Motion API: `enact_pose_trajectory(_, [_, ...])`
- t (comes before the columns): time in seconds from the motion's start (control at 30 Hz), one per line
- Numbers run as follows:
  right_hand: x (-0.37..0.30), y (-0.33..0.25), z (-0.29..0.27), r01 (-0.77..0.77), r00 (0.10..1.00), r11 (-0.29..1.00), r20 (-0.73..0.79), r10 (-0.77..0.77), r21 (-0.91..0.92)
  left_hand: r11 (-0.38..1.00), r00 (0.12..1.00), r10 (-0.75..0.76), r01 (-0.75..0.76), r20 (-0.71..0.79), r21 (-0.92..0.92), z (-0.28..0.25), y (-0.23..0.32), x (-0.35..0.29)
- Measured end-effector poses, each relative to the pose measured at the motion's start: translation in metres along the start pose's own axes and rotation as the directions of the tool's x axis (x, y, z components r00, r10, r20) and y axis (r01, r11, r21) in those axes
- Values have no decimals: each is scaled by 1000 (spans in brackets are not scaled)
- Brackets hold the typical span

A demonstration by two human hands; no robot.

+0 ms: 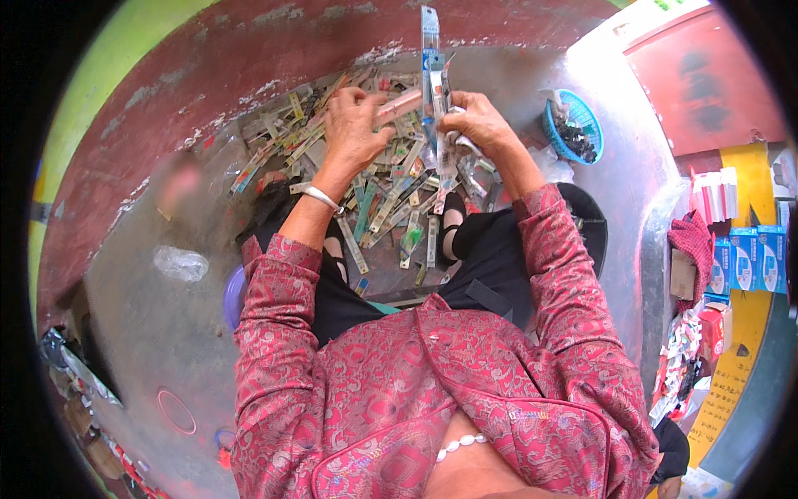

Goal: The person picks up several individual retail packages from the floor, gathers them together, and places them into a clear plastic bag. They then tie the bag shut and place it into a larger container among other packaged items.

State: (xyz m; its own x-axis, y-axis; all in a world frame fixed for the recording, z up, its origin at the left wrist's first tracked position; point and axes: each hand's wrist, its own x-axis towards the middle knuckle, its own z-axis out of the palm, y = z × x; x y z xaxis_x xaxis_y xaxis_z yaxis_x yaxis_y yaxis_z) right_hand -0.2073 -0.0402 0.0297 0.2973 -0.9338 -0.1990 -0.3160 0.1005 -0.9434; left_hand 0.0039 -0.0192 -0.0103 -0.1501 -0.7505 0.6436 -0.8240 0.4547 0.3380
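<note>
My right hand (478,121) is closed round a few long, narrow plastic packets (438,91), held upright above the heap; one clear and blue packet sticks up higher than the others. A crumpled whitish piece shows under its fingers. My left hand (352,126), with a white bangle at the wrist, has its fingers curled at the near end of a flat pink strip (401,107). That strip slants up toward the packets in my right hand. Below both hands lies a loose heap of long, narrow packets (386,200), mixed in colour and pointing every way.
A blue plastic basket (550,125) with dark scraps stands at the right. A clear plastic bag (180,264) and a purple round item (235,298) lie at the left. Blue boxes (758,259) line the far right. A red wall (166,91) curves behind the heap.
</note>
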Motion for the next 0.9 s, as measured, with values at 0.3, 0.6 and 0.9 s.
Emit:
enact_pose_trajectory(0.3, [17, 2, 11, -10, 995, 994, 96, -1, 111, -428, 559, -46, 738, 828, -523, 12, 11, 3])
enact_pose_trajectory(0.6, [9, -7, 19, 82, 995, 941, 76, -61, -327, -592, 506, -12, 692, 863, -414, 19, 12, 4])
enact_pose_trajectory(0.9, [-5, -26, 15, 4, 995, 966, -94, 21, 260, -594, 501, -230, 607, 834, -528, 26, 10, 4])
